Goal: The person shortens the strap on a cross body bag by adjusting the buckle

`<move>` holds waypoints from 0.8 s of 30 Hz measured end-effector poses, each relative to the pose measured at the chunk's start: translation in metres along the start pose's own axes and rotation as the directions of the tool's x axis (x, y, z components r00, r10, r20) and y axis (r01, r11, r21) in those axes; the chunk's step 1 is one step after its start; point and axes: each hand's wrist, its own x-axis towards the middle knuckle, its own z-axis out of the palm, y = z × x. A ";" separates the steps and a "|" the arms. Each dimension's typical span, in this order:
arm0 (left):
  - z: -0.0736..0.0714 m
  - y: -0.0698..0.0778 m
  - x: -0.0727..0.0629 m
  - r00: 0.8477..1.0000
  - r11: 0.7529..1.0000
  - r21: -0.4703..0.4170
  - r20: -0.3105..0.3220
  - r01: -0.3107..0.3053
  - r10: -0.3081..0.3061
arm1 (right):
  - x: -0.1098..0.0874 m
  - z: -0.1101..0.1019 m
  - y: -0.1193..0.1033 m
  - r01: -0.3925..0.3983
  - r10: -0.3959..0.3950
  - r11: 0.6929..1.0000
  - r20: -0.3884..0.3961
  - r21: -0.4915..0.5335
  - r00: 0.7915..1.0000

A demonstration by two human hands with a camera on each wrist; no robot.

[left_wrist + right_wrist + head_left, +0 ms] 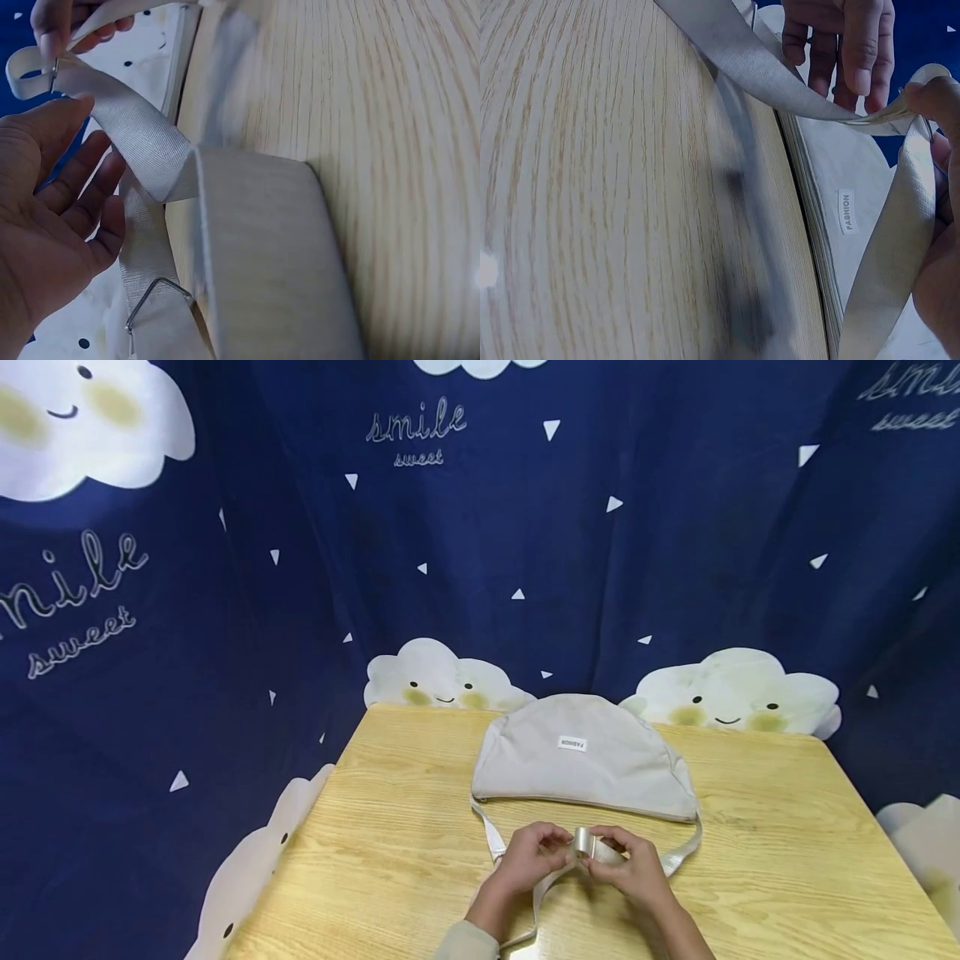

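Observation:
A pale beige shoulder bag (585, 772) lies on the wooden table, its strap (540, 902) trailing toward the person. My right hand (633, 867) pinches the strap between thumb and fingers, where it folds into a small loop (28, 73) at a thin metal slider (55, 75). Beside that loop is my left hand (531, 857), palm toward the strap, its fingers loosely bent and not closed round it. In the left wrist view, the left thumb tip is close to the strap's edge; whether it touches I cannot tell.
An angular metal ring (157, 285) joins strap parts near the bag. The wooden table (390, 827) stands before a dark blue curtain (480, 527) with clouds and white triangles. A small label (845, 211) is on the bag's front.

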 end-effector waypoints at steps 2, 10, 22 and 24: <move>0.002 -0.001 0.001 1.000 1.000 0.002 0.002 -0.001 0.001 | 0.000 0.000 0.001 0.007 -0.007 1.000 0.000 0.000 1.000; 0.010 -0.004 0.006 0.999 1.000 -0.024 -0.038 0.010 -0.011 | 0.000 -0.001 -0.010 -0.001 0.001 1.000 -0.002 -0.006 1.000; 0.005 -0.005 0.011 0.996 0.999 0.033 -0.090 -0.004 0.007 | 0.004 0.007 0.032 0.141 -0.143 0.986 -0.016 -0.094 0.990; 0.004 -0.003 0.012 0.995 0.999 0.038 -0.097 0.005 -0.002 | 0.005 0.007 0.037 0.188 -0.191 0.975 -0.014 -0.114 0.981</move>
